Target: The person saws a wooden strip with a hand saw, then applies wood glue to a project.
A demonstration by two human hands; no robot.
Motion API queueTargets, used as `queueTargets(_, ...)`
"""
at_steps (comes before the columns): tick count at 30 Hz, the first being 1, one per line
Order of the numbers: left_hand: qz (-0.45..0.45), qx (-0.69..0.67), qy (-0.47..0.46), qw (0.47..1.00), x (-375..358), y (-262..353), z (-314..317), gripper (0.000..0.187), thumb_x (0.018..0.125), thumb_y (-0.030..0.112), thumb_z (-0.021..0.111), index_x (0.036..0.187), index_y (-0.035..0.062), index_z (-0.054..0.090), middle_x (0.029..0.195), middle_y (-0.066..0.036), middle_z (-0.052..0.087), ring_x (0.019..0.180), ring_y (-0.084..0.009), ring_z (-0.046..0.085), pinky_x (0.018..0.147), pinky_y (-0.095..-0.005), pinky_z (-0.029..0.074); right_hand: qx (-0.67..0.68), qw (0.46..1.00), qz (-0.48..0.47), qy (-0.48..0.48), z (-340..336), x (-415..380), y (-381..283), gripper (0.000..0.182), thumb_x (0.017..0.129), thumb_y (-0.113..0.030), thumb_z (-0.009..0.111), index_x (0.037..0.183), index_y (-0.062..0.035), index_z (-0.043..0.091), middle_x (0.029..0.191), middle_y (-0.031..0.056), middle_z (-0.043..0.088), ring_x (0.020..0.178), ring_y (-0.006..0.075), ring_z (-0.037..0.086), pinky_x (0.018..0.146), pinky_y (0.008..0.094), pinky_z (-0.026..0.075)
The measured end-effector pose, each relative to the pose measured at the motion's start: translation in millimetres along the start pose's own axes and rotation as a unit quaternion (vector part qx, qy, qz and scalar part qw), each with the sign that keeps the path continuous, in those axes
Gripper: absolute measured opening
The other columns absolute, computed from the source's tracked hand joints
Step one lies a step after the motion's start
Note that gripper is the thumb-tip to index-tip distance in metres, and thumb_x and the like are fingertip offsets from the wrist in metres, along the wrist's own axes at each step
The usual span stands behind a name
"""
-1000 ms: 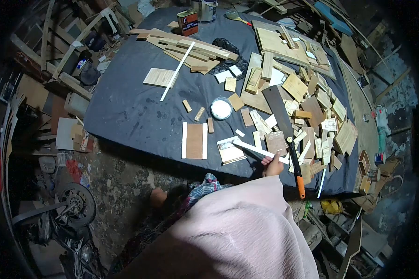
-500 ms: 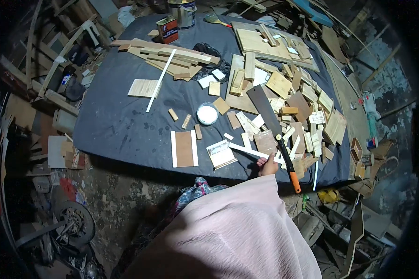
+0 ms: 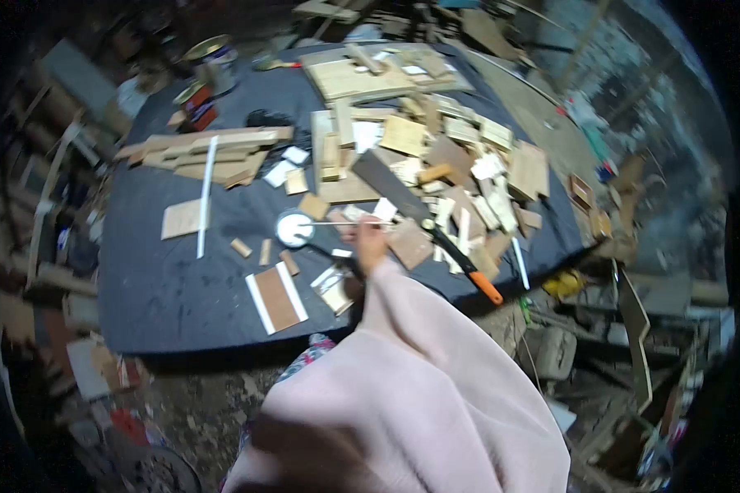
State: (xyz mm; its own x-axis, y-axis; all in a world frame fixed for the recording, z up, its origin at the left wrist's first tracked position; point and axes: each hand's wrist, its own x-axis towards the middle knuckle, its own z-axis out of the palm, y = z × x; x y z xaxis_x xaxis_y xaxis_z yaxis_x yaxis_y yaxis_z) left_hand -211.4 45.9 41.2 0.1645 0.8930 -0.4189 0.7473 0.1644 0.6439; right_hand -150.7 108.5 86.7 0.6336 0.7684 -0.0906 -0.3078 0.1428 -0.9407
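My right hand (image 3: 371, 240), reaching out from under the pink cloth (image 3: 419, 370), is closed on a thin white wooden strip (image 3: 337, 223). The strip's far end overlaps the round tub of white stuff (image 3: 294, 228) in this view. Just below the hand lies a small wooden piece with white patches (image 3: 335, 287), partly in shadow. A brown panel with white edge strips (image 3: 277, 298) rests nearer the front edge. To the hand's right, a handsaw (image 3: 419, 215) with a black and orange handle lies over wood offcuts. My left hand is out of sight.
Many wood offcuts (image 3: 477, 177) cover the right half of the dark-clothed table (image 3: 156, 287). Boards (image 3: 205, 148) and a long white strip (image 3: 206, 197) lie at the left. Cans (image 3: 214, 66) and a brush (image 3: 279, 63) stand or lie at the back.
My right hand has moved left with the strip, from beside the saw handle toward the white tub. The view has turned, so the table's contents sit further left.
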Motion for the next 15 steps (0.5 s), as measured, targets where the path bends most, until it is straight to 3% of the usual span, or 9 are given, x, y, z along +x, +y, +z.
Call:
queueTargets(2,0.035,0.0,-0.031,0.999,-14.5,24.5,25.3,0.014,0.072,0.021,0.055,0.076,0.0076,0.057,0.075,-0.008,0.058,0.068,-0.0244,0.055,0.059,-0.0346,0.043,-0.188,0.973,-0.092,-0.093,23.4,7.2,8.8,0.024,0.084,-0.025,0.048,0.078,-0.0015,0.051,0.068,0.0114,0.056,0.062,0.0191,0.057,0.055,0.0318,0.042)
queueTargets(3,0.047,-0.002,-0.042,0.998,-21.0,33.4,36.0,0.014,0.072,0.021,0.055,0.076,0.0077,0.056,0.075,-0.008,0.058,0.068,-0.0243,0.055,0.059,-0.0345,0.043,-0.229,0.96,-0.141,-0.075,35.9,5.0,12.4,0.021,0.082,-0.02,0.049,0.08,0.0001,0.053,0.071,0.0149,0.057,0.066,0.0226,0.057,0.058,0.033,0.043)
queueTargets(6,0.063,-0.013,-0.057,0.996,-33.6,46.0,62.8,0.012,0.072,0.02,0.055,0.075,0.008,0.056,0.074,-0.007,0.058,0.067,-0.0239,0.055,0.058,-0.0342,0.043,-0.227,0.962,-0.128,-0.075,44.9,1.6,19.6,0.022,0.08,-0.021,0.053,0.08,0.0004,0.055,0.074,0.0157,0.059,0.068,0.0243,0.058,0.059,0.0334,0.043)
queueTargets(8,0.065,-0.024,-0.06,0.996,-37.9,45.9,83.5,0.011,0.072,0.019,0.055,0.075,0.0082,0.056,0.073,-0.007,0.058,0.066,-0.0236,0.055,0.058,-0.034,0.043,-0.226,0.957,-0.174,-0.057,38.2,-2.1,29.8,0.024,0.076,-0.021,0.061,0.081,0.0014,0.052,0.064,0.0071,0.055,0.058,0.0142,0.054,0.052,0.0266,0.043)
queueTargets(9,0.065,-0.03,-0.062,0.995,-42.3,52.7,89.3,0.011,0.072,0.019,0.055,0.075,0.0083,0.056,0.073,-0.007,0.058,0.065,-0.0235,0.055,0.057,-0.0339,0.043,-0.229,0.957,-0.172,-0.056,25.9,-3.4,33.9,0.024,0.076,-0.021,0.061,0.081,0.0014,0.052,0.064,0.0071,0.055,0.058,0.0142,0.054,0.052,0.0266,0.043)
queueTargets(11,0.064,-0.042,-0.067,0.995,-49.3,59.5,108.4,0.01,0.072,0.018,0.055,0.074,0.0084,0.056,0.072,-0.006,0.058,0.064,-0.0232,0.055,0.057,-0.0337,0.043,-0.266,0.939,0.038,-0.214,-14.7,-7.8,32.3,0.03,0.074,-0.023,0.064,0.086,0.0031,0.054,0.067,0.0091,0.057,0.055,0.0133,0.055,0.048,0.0252,0.043)
queueTargets(13,0.067,-0.058,-0.07,0.994,-57.5,79.0,125.2,0.009,0.072,0.017,0.055,0.074,0.0086,0.055,0.071,-0.006,0.058,0.064,-0.023,0.055,0.056,-0.0336,0.043,-0.239,0.921,0.208,-0.228,-47.4,-31.9,-13.4,0.029,0.076,-0.021,0.062,0.091,0.0019,0.054,0.067,0.0096,0.058,0.052,0.013,0.054,0.045,0.0245,0.043)
queueTargets(15,0.073,-0.075,-0.074,0.992,-67.8,101.7,144.1,0.008,0.072,0.017,0.055,0.073,0.0088,0.055,0.071,-0.006,0.058,0.063,-0.0227,0.055,0.056,-0.0334,0.043,-0.113,0.923,0.281,-0.236,-104.7,-40.7,-4.8,0.027,0.078,-0.02,0.06,0.093,0.0014,0.054,0.068,0.0095,0.058,0.054,0.0143,0.055,0.046,0.0244,0.044)
